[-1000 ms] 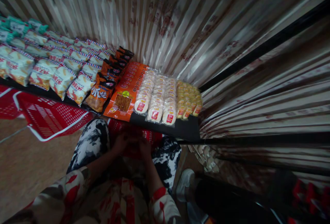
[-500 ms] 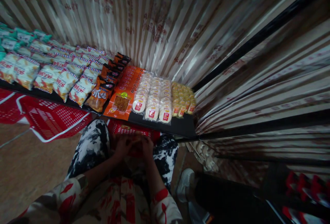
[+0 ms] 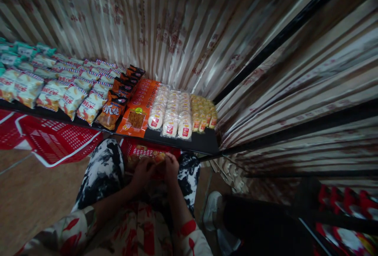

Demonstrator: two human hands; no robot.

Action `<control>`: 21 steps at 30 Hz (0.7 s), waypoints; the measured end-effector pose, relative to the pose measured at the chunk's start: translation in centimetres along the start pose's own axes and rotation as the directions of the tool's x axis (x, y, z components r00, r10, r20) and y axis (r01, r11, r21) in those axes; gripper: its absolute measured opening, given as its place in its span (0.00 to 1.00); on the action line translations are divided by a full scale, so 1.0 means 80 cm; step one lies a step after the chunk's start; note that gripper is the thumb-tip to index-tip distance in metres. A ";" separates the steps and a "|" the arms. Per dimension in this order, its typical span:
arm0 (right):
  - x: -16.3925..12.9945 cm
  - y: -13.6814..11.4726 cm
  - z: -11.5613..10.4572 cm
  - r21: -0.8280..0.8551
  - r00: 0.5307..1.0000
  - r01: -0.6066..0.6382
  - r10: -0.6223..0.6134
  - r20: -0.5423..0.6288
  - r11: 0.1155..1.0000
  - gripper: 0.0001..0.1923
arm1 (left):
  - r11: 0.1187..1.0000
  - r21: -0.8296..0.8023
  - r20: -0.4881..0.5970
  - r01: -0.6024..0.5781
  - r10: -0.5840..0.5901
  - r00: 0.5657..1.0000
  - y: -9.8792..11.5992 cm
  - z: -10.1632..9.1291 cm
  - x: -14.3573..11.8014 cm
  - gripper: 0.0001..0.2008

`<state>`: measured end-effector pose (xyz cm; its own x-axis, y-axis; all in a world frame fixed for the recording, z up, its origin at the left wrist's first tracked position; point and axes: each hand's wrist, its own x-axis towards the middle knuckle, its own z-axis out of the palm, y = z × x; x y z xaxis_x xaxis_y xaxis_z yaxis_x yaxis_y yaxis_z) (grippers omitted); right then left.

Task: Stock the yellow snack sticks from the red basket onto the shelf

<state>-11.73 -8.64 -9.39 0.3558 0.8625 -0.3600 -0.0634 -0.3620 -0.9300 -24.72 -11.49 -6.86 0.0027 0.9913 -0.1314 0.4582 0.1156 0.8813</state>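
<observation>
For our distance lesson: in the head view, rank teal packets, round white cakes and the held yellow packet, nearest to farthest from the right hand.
1. Yellow packet: at the right hand.
2. Round white cakes: ahead, on the shelf.
3. Teal packets: shelf's far left.

- Your small yellow snack packet [image 3: 160, 157] bears reddish print; the light is too dim to tell whether it is sealed.
- It lies crosswise, its right end pinched in your right hand [image 3: 172, 165], your left hand [image 3: 144, 170] at the other.
- You have it over the red basket [image 3: 128, 146], nearer the right edge.
</observation>
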 end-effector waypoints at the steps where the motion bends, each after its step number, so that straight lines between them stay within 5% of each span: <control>1: -0.002 -0.004 0.000 0.048 1.000 0.003 -0.003 -0.003 0.999 0.15 | 0.998 -0.056 -0.025 0.002 -0.003 1.000 0.003 0.000 -0.001 0.05; 7: -0.010 -0.025 0.001 0.294 1.000 -0.008 0.008 0.002 0.956 0.15 | 0.955 -0.288 -0.103 0.067 -0.100 0.990 0.027 -0.010 -0.005 0.20; 15: -0.015 -0.050 0.002 0.295 0.997 0.080 -0.077 -0.022 0.952 0.12 | 0.990 -0.139 -0.041 -0.006 0.000 0.999 0.046 -0.020 -0.002 0.12; 21: -0.024 -0.074 0.000 0.275 0.989 0.139 -0.149 0.017 0.951 0.11 | 0.997 -0.071 -0.180 -0.026 0.013 0.984 0.044 -0.012 0.003 0.14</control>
<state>-12.06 -8.15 -3.22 0.3452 0.9128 -0.2184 -0.2676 -0.1273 -0.9551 -23.98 -10.81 -3.37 -0.1512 0.9878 -0.0361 0.3933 0.0936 0.9146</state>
